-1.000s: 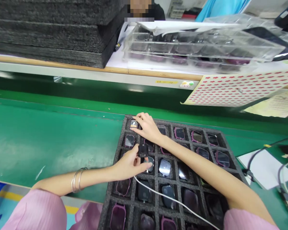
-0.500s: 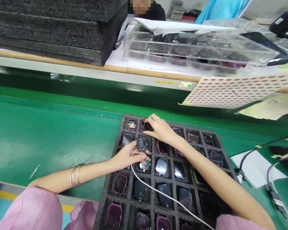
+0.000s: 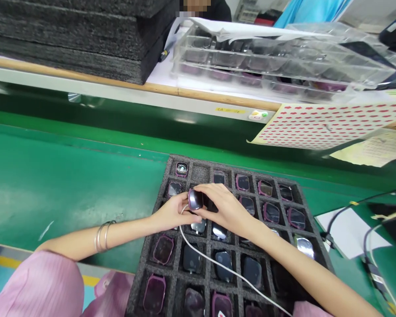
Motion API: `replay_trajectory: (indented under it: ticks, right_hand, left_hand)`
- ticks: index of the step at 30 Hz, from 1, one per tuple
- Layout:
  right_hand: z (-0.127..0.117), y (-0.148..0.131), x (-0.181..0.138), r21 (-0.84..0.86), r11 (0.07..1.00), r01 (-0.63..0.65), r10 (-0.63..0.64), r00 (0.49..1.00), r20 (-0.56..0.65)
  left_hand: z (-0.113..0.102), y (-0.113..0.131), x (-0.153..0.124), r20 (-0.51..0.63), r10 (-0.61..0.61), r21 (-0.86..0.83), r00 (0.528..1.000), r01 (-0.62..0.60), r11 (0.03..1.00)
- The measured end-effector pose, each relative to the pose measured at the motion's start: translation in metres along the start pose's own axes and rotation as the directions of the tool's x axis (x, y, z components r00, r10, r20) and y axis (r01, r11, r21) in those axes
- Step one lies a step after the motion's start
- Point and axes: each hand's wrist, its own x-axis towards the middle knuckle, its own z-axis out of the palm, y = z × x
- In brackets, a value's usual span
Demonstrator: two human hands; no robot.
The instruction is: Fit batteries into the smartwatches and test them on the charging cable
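A smartwatch body [image 3: 196, 199] with a purple frame and a dark, shiny screen is held up above the foam tray [image 3: 167, 174]. My right hand [image 3: 226, 206] grips it from the right with thumb and fingers. Under the watch my left hand [image 3: 173, 213] is closed on the square black charging dock, now hidden behind the watch. A white cable [image 3: 214, 263] runs from the left hand across the tray to the lower right. Several watches sit in the tray's compartments; the one at the far left corner [image 3: 181, 169] has its screen lit.
A tall stack of black foam trays [image 3: 62, 48] stands on the shelf at the back left. Clear plastic trays [image 3: 267, 66] with watches lie beside it. Printed paper [image 3: 320, 125] hangs over the shelf edge. Black cables [image 3: 336, 215] and a white sheet [image 3: 353, 231] are on the right. A person sits beyond.
My right hand has lifted a watch from the far row and brought it toward me, over the dock in my left hand. The left hand has barely moved.
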Motion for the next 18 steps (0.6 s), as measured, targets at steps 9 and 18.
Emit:
replay_trajectory:
  ticks: [9, 18]
  right_hand:
    - [0.011, 0.000, -0.001, -0.071, 0.994, 0.077, -0.081, 0.995, -0.055]
    - [0.032, 0.006, -0.009, 0.107, 0.982, 0.157, -0.128, 0.962, -0.239]
  left_hand:
    - [0.002, -0.001, -0.004, -0.085, 0.010, 0.058, 0.996, -0.005, 0.998]
    - [0.001, 0.000, -0.010, -0.001, -0.014, 0.126, 1.000, 0.014, 0.992]
